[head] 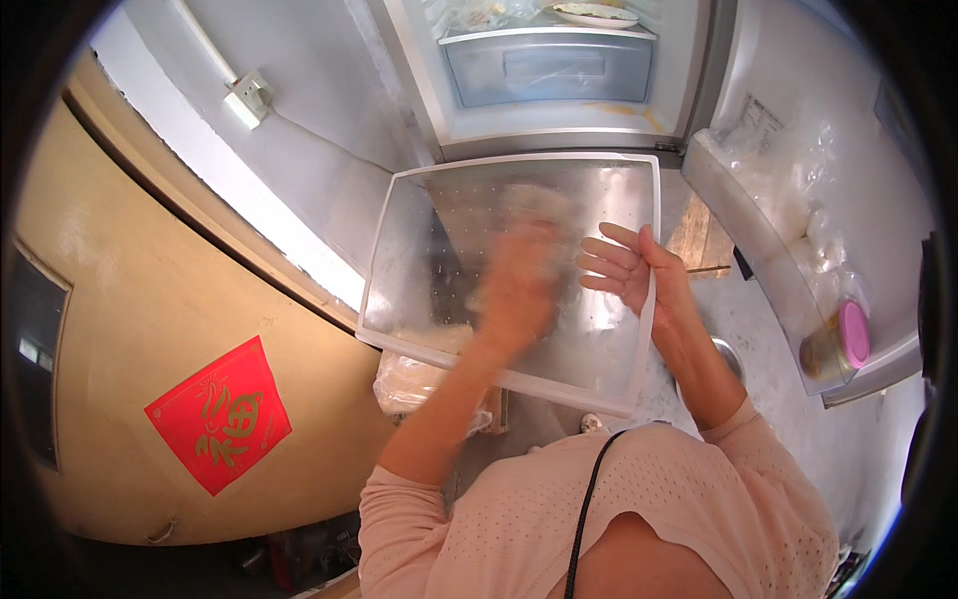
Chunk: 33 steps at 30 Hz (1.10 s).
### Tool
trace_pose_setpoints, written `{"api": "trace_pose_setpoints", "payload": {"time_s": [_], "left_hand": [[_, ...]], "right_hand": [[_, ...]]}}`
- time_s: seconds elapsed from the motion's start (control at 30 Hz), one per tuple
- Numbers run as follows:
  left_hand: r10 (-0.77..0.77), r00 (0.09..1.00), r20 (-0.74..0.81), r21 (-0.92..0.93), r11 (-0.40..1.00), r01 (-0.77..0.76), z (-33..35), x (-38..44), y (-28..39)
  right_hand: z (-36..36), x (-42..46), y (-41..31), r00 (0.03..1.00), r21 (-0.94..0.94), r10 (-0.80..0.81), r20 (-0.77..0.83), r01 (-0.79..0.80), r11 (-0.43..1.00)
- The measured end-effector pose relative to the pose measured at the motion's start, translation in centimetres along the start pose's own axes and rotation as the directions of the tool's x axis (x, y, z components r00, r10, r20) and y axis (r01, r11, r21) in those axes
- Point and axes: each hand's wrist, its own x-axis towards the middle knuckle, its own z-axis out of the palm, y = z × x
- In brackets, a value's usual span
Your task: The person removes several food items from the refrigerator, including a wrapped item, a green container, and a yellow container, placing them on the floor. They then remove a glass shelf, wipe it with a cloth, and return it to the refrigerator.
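Note:
A glass refrigerator shelf with a white plastic rim (516, 378) is held out in front of me, tilted. My right hand (636, 266) grips its right edge, the thumb over the rim and the fingers showing through the glass from beneath. Over the middle of the pane is my left hand (524, 281), smeared by motion. It appears to press a pale cloth (535, 201) onto the glass; the cloth's outline is too blurred to make out fully.
Ahead stands an open refrigerator with a clear drawer (550, 71) and a plate (596, 15) above it. Its door bin (756, 254) at right holds plastic bags and a pink-lidded jar (853, 335). A wall socket (251, 97) and tan cabinet (322, 419) flank the left.

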Motion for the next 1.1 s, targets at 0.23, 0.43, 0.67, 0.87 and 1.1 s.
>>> {"api": "trace_pose_setpoints", "payload": {"time_s": [0.23, 0.43, 0.67, 0.87, 1.1], "left_hand": [[0.041, 0.998, -0.055, 0.095, 0.995, -0.036, -1.9, 3.2, -3.0], [-0.131, 0.978, -0.161, 0.056, 0.988, 0.142, 0.1, 4.9, -4.7], [0.208, 0.976, -0.058, 0.163, 0.967, -0.197, -0.5, 5.8, -3.8], [-0.357, 0.892, -0.276, 0.377, 0.814, 0.442, -9.0, -1.5, -12.6], [-0.395, 0.851, -0.346, 0.298, 0.814, 0.499, -6.1, -5.9, -6.9]], "right_hand": [[1.3, -0.2, -0.6, 0.997, -0.078, 0.009, 0.078, -0.003, 0.997], [1.6, 1.3, -0.4, 0.996, -0.093, 0.033, 0.081, -0.026, 0.995], [0.9, 4.2, -2.0, 0.976, -0.032, 0.038, 0.216, -0.031, 0.999], [0.6, 5.0, -4.6, 0.96, 0.041, -0.057, 0.273, 0.048, 0.998], [1.8, 5.7, -5.5, 0.966, -0.034, -0.111, 0.232, 0.122, 0.992]]}}
